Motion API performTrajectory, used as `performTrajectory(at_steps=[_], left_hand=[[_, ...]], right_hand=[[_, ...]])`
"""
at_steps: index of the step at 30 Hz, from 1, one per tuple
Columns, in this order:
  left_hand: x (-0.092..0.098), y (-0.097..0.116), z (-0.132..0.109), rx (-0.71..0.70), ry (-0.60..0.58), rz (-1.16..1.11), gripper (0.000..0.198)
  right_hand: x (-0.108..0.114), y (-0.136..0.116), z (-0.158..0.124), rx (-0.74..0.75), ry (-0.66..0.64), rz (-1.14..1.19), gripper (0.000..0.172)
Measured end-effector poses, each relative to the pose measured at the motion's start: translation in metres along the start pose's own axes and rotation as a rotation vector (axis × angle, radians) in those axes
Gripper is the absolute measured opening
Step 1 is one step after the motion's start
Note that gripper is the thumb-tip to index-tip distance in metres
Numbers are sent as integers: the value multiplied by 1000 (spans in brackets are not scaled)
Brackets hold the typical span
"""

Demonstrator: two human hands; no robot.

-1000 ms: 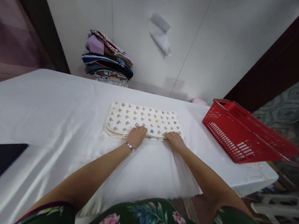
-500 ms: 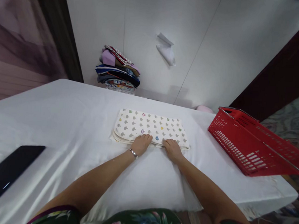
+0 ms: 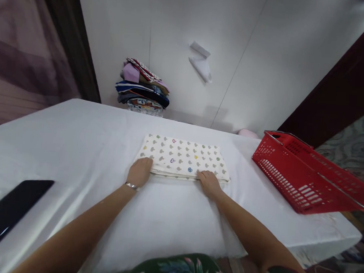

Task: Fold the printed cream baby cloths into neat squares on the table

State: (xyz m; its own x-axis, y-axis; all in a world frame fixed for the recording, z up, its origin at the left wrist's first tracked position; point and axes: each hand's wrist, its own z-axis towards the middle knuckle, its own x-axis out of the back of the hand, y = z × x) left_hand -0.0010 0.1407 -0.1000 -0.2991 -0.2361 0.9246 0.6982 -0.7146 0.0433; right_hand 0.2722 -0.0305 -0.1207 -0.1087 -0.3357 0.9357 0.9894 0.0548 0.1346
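A folded cream cloth (image 3: 183, 155) with small grey and coloured mushroom-like prints lies flat on the white-covered table, its layered edge towards me. My left hand (image 3: 140, 171), with a silver bracelet at the wrist, is closed on the near left corner of the cloth; its thumb is hidden. Along the near edge, right of the middle, my right hand (image 3: 209, 183) has its fingers bent over the cloth and holds that edge.
A red plastic basket (image 3: 305, 175) with metal handles stands at the right. Folded clothes (image 3: 143, 87) are stacked at the back against the pale wall. A black phone (image 3: 9, 211) lies at the left on the white table cover (image 3: 83, 145).
My left hand has moved left along the near edge of the cloth to its corner. My right hand has stayed in about the same place.
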Motion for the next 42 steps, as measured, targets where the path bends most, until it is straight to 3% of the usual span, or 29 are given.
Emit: performTrajectory(at_steps=[10, 15, 17, 20, 24, 30, 33, 39, 42], left_hand=[[-12, -35, -8, -75, 12, -217, 41], [7, -45, 9, 102, -215, -383, 48], [16, -44, 22, 227, -294, -427, 44], [16, -32, 37, 337, -227, -344, 47], [-4, -14, 35, 208, -132, -128, 49], [-20, -13, 28, 218, -261, -71, 51], [-15, -12, 29, 241, -297, -67, 54], [-5, -7, 27, 343, -312, -92, 61], [-6, -7, 27, 349, -302, -101, 63]], right_hand=[[6, -5, -5, 12, 2, 17, 24], [10, -7, -9, -9, 17, 68, 27], [10, -7, -8, -22, 16, 79, 28], [9, -6, -8, -44, 0, 94, 29], [6, -8, -15, -78, -3, 185, 33], [11, 5, -9, -250, 72, 498, 32], [17, 30, 5, -399, 90, 430, 34], [8, 63, 3, -679, -276, 187, 54], [-1, 66, -3, -679, -288, 204, 51]])
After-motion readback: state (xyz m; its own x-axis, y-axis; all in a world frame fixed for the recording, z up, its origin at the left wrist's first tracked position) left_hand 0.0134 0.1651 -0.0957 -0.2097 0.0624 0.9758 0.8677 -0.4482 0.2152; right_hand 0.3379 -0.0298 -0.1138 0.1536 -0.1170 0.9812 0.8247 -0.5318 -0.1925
